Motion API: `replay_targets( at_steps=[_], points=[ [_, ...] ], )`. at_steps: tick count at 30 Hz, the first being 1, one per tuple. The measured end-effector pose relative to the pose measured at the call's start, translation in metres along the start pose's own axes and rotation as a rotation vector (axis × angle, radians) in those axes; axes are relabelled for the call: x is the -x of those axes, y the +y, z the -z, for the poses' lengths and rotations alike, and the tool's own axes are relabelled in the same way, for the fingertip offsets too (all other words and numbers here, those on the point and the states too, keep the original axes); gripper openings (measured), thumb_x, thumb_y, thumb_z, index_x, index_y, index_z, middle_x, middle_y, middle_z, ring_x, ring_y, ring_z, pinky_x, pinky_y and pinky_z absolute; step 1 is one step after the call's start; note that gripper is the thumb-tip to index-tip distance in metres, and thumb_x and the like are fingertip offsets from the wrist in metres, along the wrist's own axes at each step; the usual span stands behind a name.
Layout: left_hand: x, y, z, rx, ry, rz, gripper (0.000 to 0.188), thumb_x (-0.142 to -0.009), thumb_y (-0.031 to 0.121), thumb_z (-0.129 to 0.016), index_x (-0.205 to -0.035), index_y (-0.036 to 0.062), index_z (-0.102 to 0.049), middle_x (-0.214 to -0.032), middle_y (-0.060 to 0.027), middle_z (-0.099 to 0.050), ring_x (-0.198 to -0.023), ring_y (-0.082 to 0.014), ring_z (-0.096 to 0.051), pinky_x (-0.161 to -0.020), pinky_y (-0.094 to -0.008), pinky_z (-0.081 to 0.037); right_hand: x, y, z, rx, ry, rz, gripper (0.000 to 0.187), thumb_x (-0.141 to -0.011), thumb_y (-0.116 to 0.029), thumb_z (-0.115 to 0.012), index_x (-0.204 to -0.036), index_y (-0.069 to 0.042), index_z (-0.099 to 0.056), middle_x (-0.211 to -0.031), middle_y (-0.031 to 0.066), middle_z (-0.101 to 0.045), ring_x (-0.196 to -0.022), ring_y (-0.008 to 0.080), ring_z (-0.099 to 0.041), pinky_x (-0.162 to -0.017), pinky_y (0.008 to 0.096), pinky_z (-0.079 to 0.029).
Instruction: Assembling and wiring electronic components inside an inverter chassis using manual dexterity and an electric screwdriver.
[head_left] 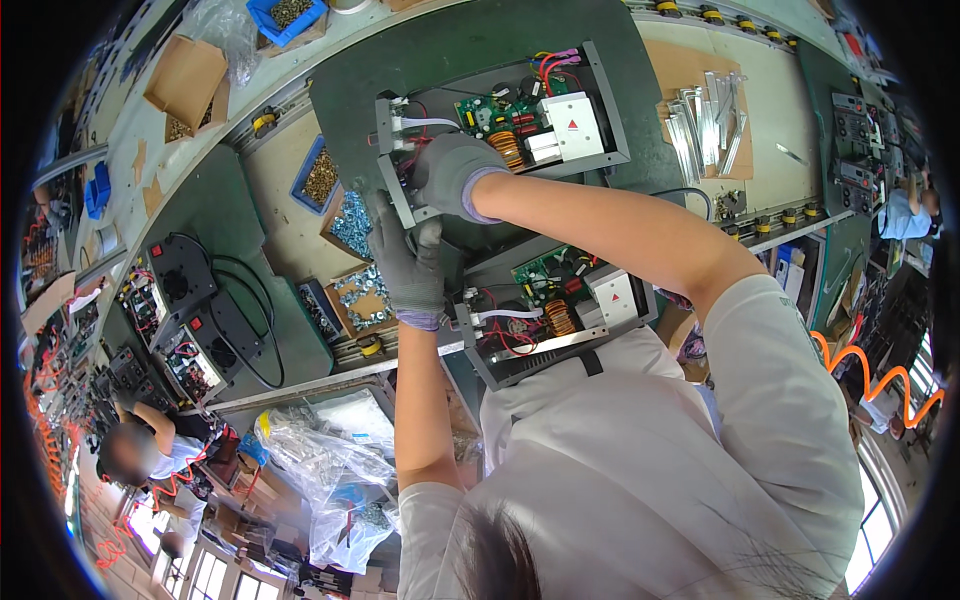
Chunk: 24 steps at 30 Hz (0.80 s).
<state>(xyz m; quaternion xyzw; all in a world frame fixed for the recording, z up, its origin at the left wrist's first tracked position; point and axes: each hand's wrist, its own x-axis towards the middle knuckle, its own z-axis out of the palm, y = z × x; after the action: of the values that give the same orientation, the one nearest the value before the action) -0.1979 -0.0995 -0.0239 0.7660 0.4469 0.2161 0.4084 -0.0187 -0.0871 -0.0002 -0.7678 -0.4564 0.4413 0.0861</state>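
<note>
A grey open-topped metal chassis [618,130] lies on the green bench mat, holding a green circuit board [480,112], a copper coil [507,150] and a white block [573,126]. My gloved left hand [408,262] is at the near corner of its front panel [400,200], fingers outside and thumb inside the edge. Reaching into the chassis just behind that panel, my gloved right hand [455,175] has its fingers curled, and the fingertips are hidden. A second similar chassis [545,345] sits closer, against my body, with white and red wires inside.
Left of my hands stand a blue bin of brass-coloured screws [320,175] and cardboard boxes of silvery hardware [352,225]. Black units with cables [205,310] sit further left. Metal strips [708,120] lie on cardboard at right. A co-worker [150,450] sits at lower left.
</note>
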Motion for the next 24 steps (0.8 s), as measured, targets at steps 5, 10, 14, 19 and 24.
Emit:
replay_targets(
  at_steps=[5,10,14,19,24],
  points=[
    [-0.001,-0.005,-0.004,-0.051,0.042,-0.05,0.099,-0.089,0.071,-0.054,-0.15,-0.0046,-0.034,-0.136,-0.0286,-0.052,-0.117,-0.0439,-0.05,-0.105,-0.0482,-0.037,0.0,0.001,0.002,0.009,-0.008,-0.023,0.036,-0.08,-0.033,-0.073,-0.102,-0.004,-0.075,-0.103,0.0205,-0.073,-0.097,0.0345,-0.071,-0.086,0.0427,-0.056],
    [0.002,-0.004,-0.003,-0.07,0.052,-0.026,0.092,-0.091,0.058,-0.065,-0.154,-0.0006,-0.031,-0.145,-0.0249,-0.047,-0.129,-0.0326,-0.053,-0.104,-0.038,-0.045,0.002,0.003,0.001,-0.028,-0.039,0.053,0.029,-0.087,-0.03,-0.068,-0.109,-0.012,-0.075,-0.104,0.0193,-0.072,-0.1,0.0346,-0.068,-0.09,0.0426,-0.053],
    [0.002,-0.004,-0.003,0.02,0.032,0.017,0.096,-0.09,0.063,-0.062,-0.154,-0.0016,-0.03,-0.148,-0.0264,-0.044,-0.134,-0.0351,-0.048,-0.105,-0.0393,-0.045,0.005,0.0,-0.002,-0.004,-0.005,-0.01,0.029,-0.087,-0.029,-0.067,-0.109,-0.013,-0.075,-0.104,0.0192,-0.072,-0.1,0.0345,-0.068,-0.09,0.0439,-0.053],
    [0.003,-0.004,-0.005,0.001,0.042,0.003,0.099,-0.089,0.067,-0.06,-0.153,-0.0035,-0.032,-0.148,-0.0267,-0.043,-0.133,-0.0366,-0.046,-0.105,-0.0406,-0.043,0.008,-0.003,0.0,0.044,0.028,-0.006,0.035,-0.088,-0.038,-0.069,-0.104,-0.008,-0.076,-0.104,0.0172,-0.073,-0.099,0.0351,-0.07,-0.087,0.0437,-0.056],
    [0.002,0.004,-0.005,-0.028,0.089,-0.022,0.09,-0.09,0.062,-0.061,-0.151,-0.0002,-0.035,-0.139,-0.0292,-0.05,-0.125,-0.0463,-0.052,-0.1,-0.0474,-0.046,0.005,-0.004,-0.005,0.053,0.051,-0.02,0.031,-0.088,-0.035,-0.069,-0.102,-0.009,-0.076,-0.104,0.0169,-0.073,-0.098,0.0338,-0.07,-0.087,0.043,-0.056]
  ],
)
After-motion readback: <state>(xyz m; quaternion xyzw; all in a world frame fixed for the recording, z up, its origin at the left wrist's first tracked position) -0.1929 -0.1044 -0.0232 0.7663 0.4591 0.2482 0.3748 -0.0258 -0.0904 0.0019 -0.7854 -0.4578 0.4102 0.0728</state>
